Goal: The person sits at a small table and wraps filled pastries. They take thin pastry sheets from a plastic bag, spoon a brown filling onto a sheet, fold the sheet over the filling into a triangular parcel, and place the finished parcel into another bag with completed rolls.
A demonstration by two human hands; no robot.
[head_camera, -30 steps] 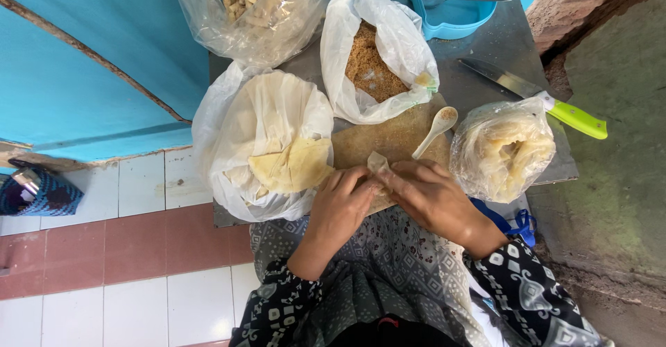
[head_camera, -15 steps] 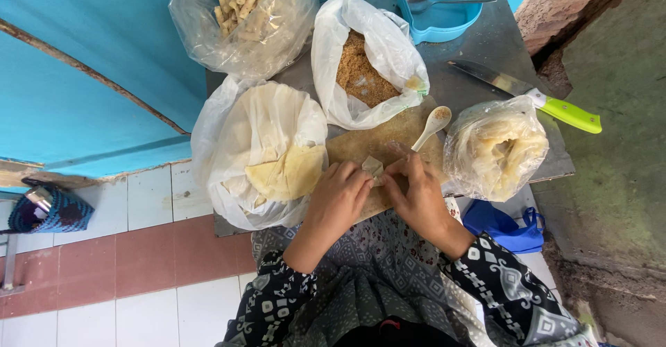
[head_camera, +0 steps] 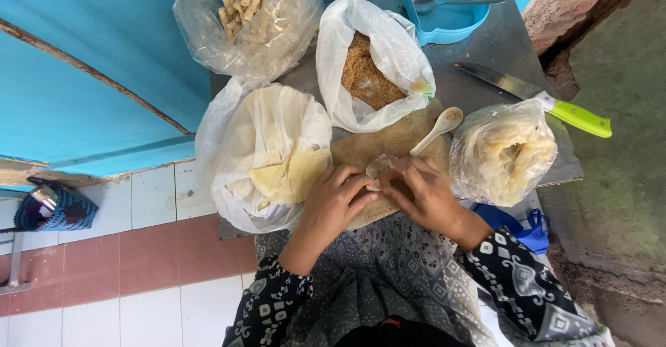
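**Both hands pinch a wrapper on the board**

The left hand and right hand meet fingertip to fingertip, closed narrowly on a small pale wrapper lying between them at the cutting board's near edge. A wooden spoon rests just beyond; bags ring the board.

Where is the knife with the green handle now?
In the head view, the green-handled steel knife lies on the right, above the clear bag of pale wrappers.

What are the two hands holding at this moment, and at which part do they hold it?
Both the left hand and the right hand pinch a small pale wrapper on the wooden board, gripping its near edge with the fingertips.
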